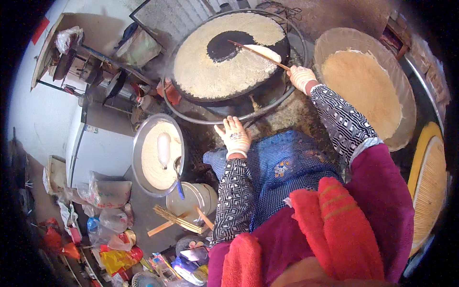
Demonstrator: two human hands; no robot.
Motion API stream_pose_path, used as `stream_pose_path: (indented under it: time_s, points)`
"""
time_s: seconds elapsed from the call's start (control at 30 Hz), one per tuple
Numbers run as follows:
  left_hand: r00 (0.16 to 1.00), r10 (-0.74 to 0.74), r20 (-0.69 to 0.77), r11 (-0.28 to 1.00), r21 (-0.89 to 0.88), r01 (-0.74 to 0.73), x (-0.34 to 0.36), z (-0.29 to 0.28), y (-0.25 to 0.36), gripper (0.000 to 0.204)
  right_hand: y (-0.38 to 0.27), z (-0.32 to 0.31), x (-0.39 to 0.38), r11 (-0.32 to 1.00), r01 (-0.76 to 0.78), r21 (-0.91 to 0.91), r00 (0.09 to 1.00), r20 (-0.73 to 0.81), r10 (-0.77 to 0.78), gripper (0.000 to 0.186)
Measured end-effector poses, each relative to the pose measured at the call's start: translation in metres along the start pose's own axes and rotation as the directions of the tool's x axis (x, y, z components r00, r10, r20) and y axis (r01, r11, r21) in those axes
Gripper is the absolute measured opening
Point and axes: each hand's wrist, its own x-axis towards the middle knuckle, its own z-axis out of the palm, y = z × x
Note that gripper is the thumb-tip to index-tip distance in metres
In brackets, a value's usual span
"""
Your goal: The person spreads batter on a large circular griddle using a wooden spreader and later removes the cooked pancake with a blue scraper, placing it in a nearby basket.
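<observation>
My right hand (300, 78), in a striped glove, is closed on a thin wooden stick (259, 54) that reaches over the round griddle (231, 47). Pale batter (201, 74) coats much of the griddle, with a bare dark area near the middle and a whiter mound (265, 53) along the stick. My gloved left hand (234, 136) has its fingers spread, tips at the metal ring (193, 119) round the griddle's front; whether they press on it I cannot tell. Left of it sits a steel bowl (142, 172) of batter with a blue-handled ladle (180, 184) and a white oblong object (164, 148).
A large pan (401, 100) of light brown mixture stands at the right, with a yellow oval board (420, 177) below. A bucket (201, 193) with wooden sticks (174, 220) stands beneath the bowl. Shelving (76, 52), a white cabinet (98, 153) and several plastic bags (114, 191) fill the left.
</observation>
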Motion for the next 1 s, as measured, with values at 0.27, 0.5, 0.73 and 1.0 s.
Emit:
stream_pose_path:
  time_s: [0.27, 0.5, 0.73, 1.0]
  points:
    - [0.999, -0.035, 0.012, 0.998, 0.043, 0.035, 0.007, 0.007, -0.026, 0.067, 0.023, 0.012, 0.000, 1.000, -0.014, -0.013, 0.990, -0.141, 0.012, 0.034]
    - [0.987, -0.150, 0.062, 0.989, 0.029, 0.148, 0.004, 0.012, -0.053, 0.066, 0.008, 0.010, -0.004, 0.996, -0.080, -0.026, 0.997, 0.007, 0.080, 0.038]
    - [0.990, -0.133, 0.047, 0.990, 0.058, 0.130, 0.017, -0.012, -0.044, 0.061, -0.001, 0.021, -0.005, 0.996, 0.082, 0.016, 0.996, 0.034, -0.083, 0.036]
    - [1.000, -0.018, -0.017, 0.993, 0.113, 0.020, 0.002, 0.013, 0.015, 0.060, -0.013, 0.018, -0.014, 0.978, 0.155, -0.140, 0.987, 0.062, -0.148, 0.037]
